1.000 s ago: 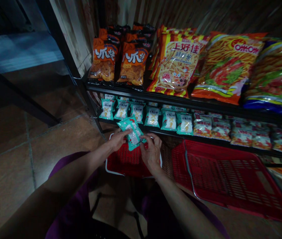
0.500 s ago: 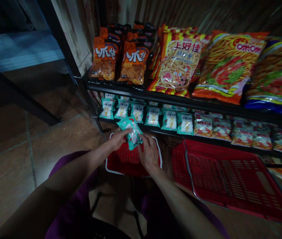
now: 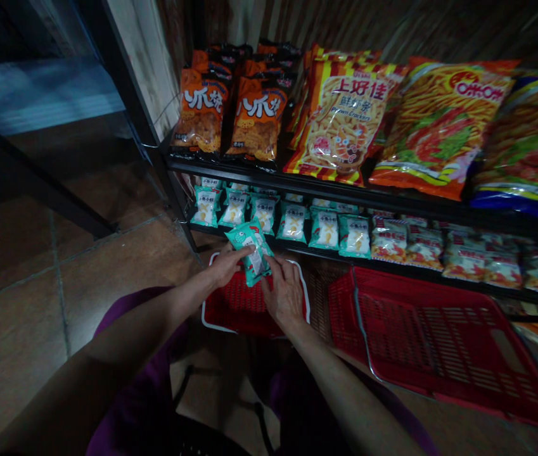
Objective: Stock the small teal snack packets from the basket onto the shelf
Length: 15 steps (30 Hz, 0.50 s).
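A small teal snack bag, its back with a printed label facing up, is held over a red basket. My left hand grips its left side, the thumb lying across the front. At the bag's right edge my right hand holds on with its fingertips, the other fingers loosely bent. Below both hands is the red shopping basket with a white rim; the hands and the bag cover part of its inside. Just beyond, matching teal bags stand in a row on the lower shelf.
The upper black shelf carries orange-black snack bags, prawn cracker bags and larger bags. White-red packets fill the lower shelf's right. A second red basket lies at right. Dark metal legs stand at left.
The view has shifted very slightly. The teal snack bag stays between both hands over the basket, with hardly any movement.
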### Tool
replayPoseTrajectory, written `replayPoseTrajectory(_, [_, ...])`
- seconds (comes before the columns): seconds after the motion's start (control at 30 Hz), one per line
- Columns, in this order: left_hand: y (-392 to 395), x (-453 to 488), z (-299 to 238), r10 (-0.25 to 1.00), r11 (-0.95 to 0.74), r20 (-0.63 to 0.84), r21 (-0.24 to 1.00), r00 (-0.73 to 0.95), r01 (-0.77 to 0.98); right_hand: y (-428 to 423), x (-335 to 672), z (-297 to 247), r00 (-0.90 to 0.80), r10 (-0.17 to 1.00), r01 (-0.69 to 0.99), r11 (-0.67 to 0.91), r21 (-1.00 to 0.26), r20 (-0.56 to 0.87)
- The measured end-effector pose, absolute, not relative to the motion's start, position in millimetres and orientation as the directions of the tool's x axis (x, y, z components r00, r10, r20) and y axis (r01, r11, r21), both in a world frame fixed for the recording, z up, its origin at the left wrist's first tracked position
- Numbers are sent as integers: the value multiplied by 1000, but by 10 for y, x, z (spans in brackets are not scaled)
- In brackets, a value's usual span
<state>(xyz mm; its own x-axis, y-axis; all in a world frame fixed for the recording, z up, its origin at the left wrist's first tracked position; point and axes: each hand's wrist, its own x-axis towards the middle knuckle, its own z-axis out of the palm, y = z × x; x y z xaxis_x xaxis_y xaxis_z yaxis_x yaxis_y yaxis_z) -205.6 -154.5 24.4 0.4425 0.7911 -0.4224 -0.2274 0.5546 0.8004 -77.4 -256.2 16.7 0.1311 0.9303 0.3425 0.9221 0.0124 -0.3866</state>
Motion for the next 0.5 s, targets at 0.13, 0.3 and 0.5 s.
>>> replayPoseTrajectory(0.13, [-1558, -2048, 257, 797, 553, -432, 802, 422, -224, -2558, -777, 150, 135, 936, 911, 12, -411, 326])
replayPoseTrajectory(0.3, [-1579, -2041, 258, 808, 513, -385, 832, 445, -212, -2562, -788, 106, 149, 948, 893, -6, -450, 281])
replayPoseTrajectory(0.5, [-1586, -2061, 316, 813, 502, -386, 843, 435, -191, -2563, -797, 118, 160, 944, 821, 35, -570, 289])
